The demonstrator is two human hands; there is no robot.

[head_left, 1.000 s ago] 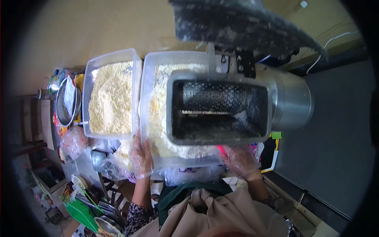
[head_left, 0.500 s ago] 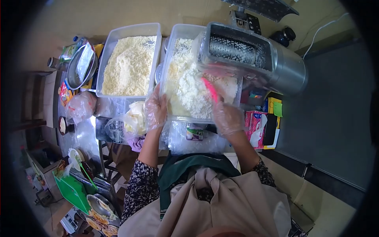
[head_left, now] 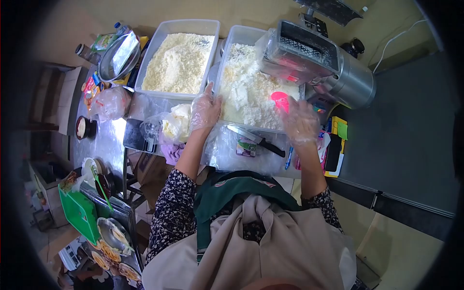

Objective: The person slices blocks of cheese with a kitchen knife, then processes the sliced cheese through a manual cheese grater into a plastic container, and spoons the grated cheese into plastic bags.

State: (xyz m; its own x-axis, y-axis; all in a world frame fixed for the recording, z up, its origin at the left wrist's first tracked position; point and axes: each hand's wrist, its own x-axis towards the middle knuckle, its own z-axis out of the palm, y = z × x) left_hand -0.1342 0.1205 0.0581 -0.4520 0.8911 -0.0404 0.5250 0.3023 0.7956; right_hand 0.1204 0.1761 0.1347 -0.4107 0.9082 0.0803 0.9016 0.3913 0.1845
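My right hand [head_left: 300,123], in a clear plastic glove, is closed around a bright pink spatula [head_left: 280,100]. The spatula's rounded end rests in the white powder and pale crumbs [head_left: 249,104] on the right side of a clear plastic tub [head_left: 223,72]. At the tub's left wall is my gloved left hand [head_left: 206,110], gripping the edge near the front corner. Its fingers are partly hidden by the glove and the wall. Over the tub's back right part stands a metal grating machine [head_left: 309,53] with a toothed drum.
A second tub [head_left: 138,82] of pale grated crumbs stands to the left. In front lie a knife [head_left: 268,144] on plastic bags, a bag of pale creamy stuff [head_left: 178,121] and a black scale [head_left: 137,135]. Boxes [head_left: 337,145] sit at right, a steel bowl [head_left: 108,72] far left.
The view has shifted, with the tubs appearing higher. My right hand has moved the spatula toward the tub's right side and turned it. My left hand stays at the tub's left edge.
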